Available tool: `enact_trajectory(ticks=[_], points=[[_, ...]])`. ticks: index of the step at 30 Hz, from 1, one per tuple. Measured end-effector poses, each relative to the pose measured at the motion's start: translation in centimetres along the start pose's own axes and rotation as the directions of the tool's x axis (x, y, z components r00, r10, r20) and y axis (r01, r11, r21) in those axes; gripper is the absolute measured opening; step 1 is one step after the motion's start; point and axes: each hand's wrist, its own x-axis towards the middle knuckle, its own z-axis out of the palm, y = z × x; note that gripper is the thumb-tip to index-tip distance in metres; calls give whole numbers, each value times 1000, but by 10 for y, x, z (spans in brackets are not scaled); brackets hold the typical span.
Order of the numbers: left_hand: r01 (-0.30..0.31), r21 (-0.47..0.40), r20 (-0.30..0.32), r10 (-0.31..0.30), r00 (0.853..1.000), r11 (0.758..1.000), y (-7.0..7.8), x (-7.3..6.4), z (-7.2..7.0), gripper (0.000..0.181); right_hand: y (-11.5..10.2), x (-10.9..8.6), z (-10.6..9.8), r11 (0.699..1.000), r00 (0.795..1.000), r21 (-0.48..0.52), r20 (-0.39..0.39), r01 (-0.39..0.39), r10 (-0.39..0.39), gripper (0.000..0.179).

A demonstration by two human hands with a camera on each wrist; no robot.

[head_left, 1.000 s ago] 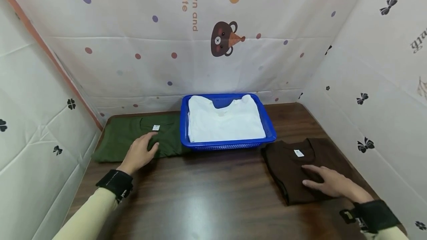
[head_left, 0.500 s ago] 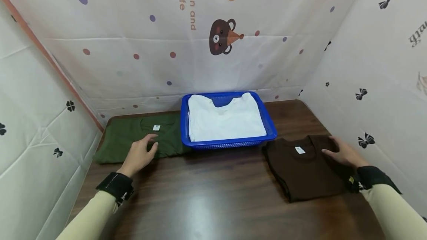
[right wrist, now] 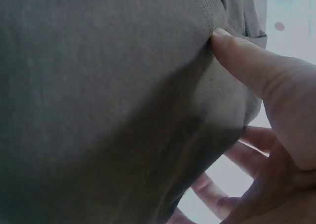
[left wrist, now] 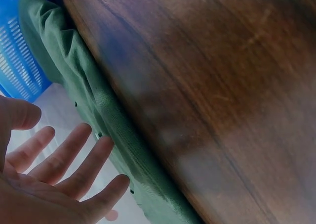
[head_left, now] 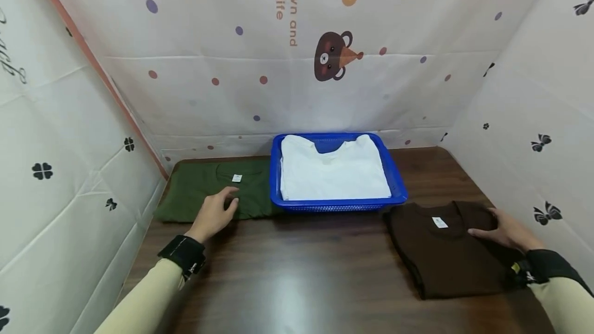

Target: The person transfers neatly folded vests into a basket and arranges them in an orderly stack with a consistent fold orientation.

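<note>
A folded brown T-shirt (head_left: 452,262) with a white neck label lies at the right of the table. My right hand (head_left: 512,231) is at its far right edge; in the right wrist view the thumb (right wrist: 242,61) presses on top of the cloth while the fingers reach behind and under the edge, pinching it. At the left lies a folded dark green T-shirt (head_left: 192,187), also with a white label. My left hand (head_left: 214,215) hovers over its front edge, fingers loosely bent and holding nothing.
Between the two shirts, a blue plastic basket (head_left: 343,202) stands against the back wall with a folded white T-shirt (head_left: 334,177) in it. Printed white sheets (head_left: 223,97) enclose the brown wooden table (head_left: 287,272) at the back and sides.
My right hand has moved from above the middle of the brown T-shirt to its right edge and now grips there. The left hand stays over the green T-shirt. The head view has shifted slightly.
</note>
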Motion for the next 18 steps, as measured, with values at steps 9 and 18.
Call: enact_trajectory(ticks=[9, 18], points=[[10, -30, -23, -11, 1000, 1000, 1, 0, -1, 35, -18, -6, 1, 999, 999, 41, 48, -4, 2, 104], [73, -106, -27, -76, 997, 992, 7, -2, -9, 33, -28, -7, 1, 997, 995, 39, 74, -70, 67, 111]])
